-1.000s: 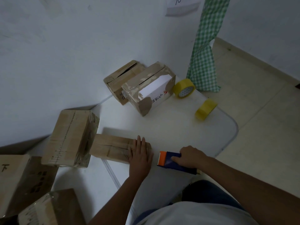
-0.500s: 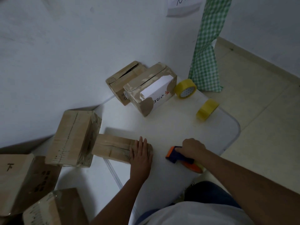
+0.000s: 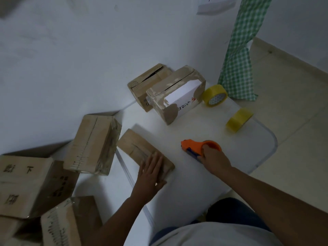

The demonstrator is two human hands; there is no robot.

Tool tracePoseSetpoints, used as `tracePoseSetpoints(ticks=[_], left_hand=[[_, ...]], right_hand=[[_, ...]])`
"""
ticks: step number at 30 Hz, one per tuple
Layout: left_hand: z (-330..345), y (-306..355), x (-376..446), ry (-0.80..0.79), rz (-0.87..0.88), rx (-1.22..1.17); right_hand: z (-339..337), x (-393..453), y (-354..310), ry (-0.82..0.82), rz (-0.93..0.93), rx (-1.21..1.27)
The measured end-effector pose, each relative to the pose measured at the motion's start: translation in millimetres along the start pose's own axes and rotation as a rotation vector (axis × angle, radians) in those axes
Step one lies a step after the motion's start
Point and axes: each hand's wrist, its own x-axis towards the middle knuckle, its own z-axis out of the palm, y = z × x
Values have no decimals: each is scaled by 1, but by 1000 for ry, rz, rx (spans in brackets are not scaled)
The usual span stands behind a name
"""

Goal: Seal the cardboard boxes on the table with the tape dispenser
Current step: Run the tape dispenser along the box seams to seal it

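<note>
A flat, low cardboard box [image 3: 137, 148] lies on the white table [image 3: 204, 174]. My left hand [image 3: 152, 172] rests flat on its near end with straight fingers. To the right, my right hand [image 3: 213, 158] grips the orange tape dispenser [image 3: 197, 146], which lies on its side on the table, its nose pointing left towards the box. A gap of bare table separates the dispenser from the box. At the back stand two more boxes, one with a white label [image 3: 177, 94] and one behind it [image 3: 147, 84] against the wall.
Two yellow tape rolls [image 3: 214, 95] [image 3: 238, 119] sit at the table's back right. A taller box [image 3: 94, 146] stands left of the flat one, and several boxes [image 3: 32, 183] pile up at the lower left. A green checked cloth [image 3: 237, 68] hangs beyond the table.
My right hand has carried the dispenser away from the table's near edge towards the middle and turned it onto its side. The flat box has swung round under my left hand.
</note>
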Motion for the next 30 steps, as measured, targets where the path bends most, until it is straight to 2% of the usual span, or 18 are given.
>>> tracePoseSetpoints(ticks=[2,3,4,5,7,9,11,17,19,23,27,30], left_hand=[[1,1,-6,27,-2,-20],[3,3,-8,31,-10,-41],[5,4,-9,27,-19,-56],[8,4,-10,12,-28,-56],[7,6,-8,-64,-51,-18],[5,8,-5,-162,-74,50],[3,10,-2,-206,-76,73],[12,0,-5,-172,-32,48],[10,1,-5,-150,-16,62],[8,1,-7,-167,-18,57],[5,-2,-8,-221,-11,50],[-4,-6,-7,-221,93,114]], right_hand=[[1,0,-2,211,-125,78],[1,-3,-6,253,-187,187],[0,-9,-14,201,-236,306],[3,-16,-21,75,-266,377],[18,-27,-37,-280,-302,364],[37,-31,-51,-480,-341,290],[51,-30,-63,-537,-345,277],[73,-13,-80,-593,-192,410],[79,-11,-77,-576,-119,447],[81,-4,-66,-438,100,563],[62,4,-55,-315,115,576],[46,0,-51,-233,63,583]])
